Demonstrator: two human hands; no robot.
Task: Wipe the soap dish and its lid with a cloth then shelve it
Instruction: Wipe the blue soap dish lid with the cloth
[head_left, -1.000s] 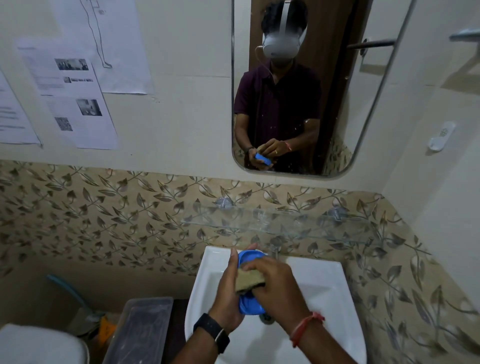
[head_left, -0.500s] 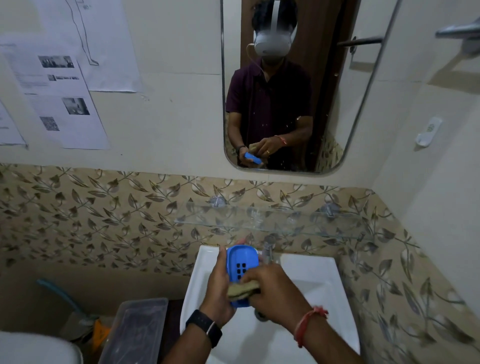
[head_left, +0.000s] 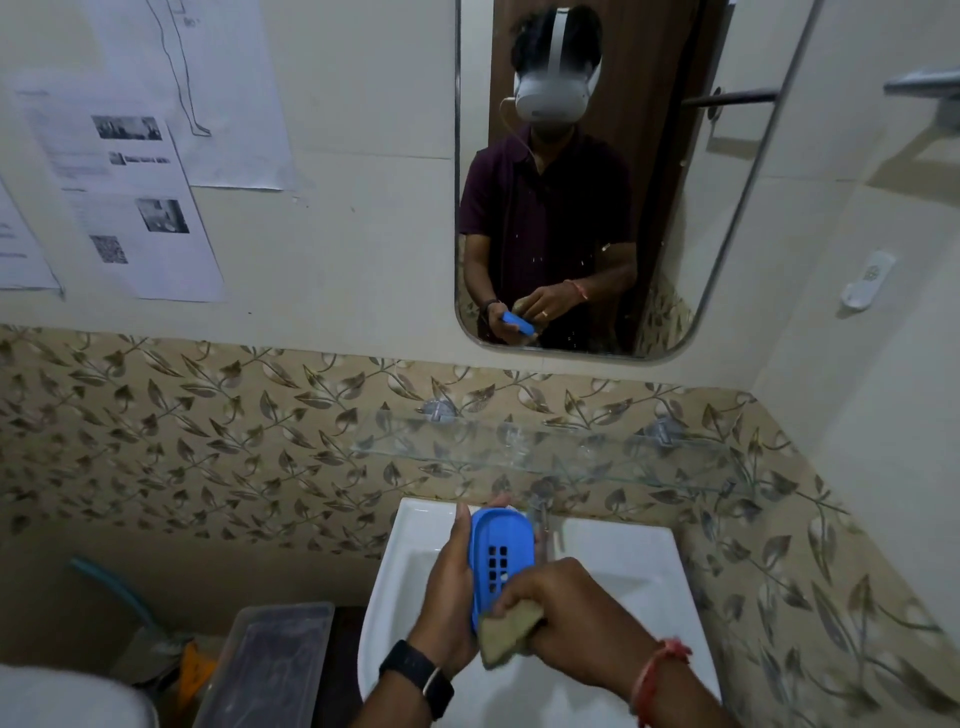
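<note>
My left hand (head_left: 451, 582) grips a blue oval soap dish (head_left: 500, 551) by its left edge, tilted upright over the white sink (head_left: 623, 561). The dish's inside faces me and shows a grid of drain slots. My right hand (head_left: 571, 618) pinches a folded tan cloth (head_left: 506, 631) against the dish's lower end. A clear glass shelf (head_left: 545, 452) is fixed to the leaf-patterned tiles just above the sink. No separate lid is visible.
A tap (head_left: 540, 514) stands behind the dish at the sink's back edge. A mirror (head_left: 587, 176) hangs above the shelf. A clear plastic box (head_left: 270, 660) sits left of the sink. Papers (head_left: 130, 197) are stuck on the left wall.
The dish has turned in my left hand from its back to its slotted inside facing me. My right hand has slid the cloth down to the dish's lower end.
</note>
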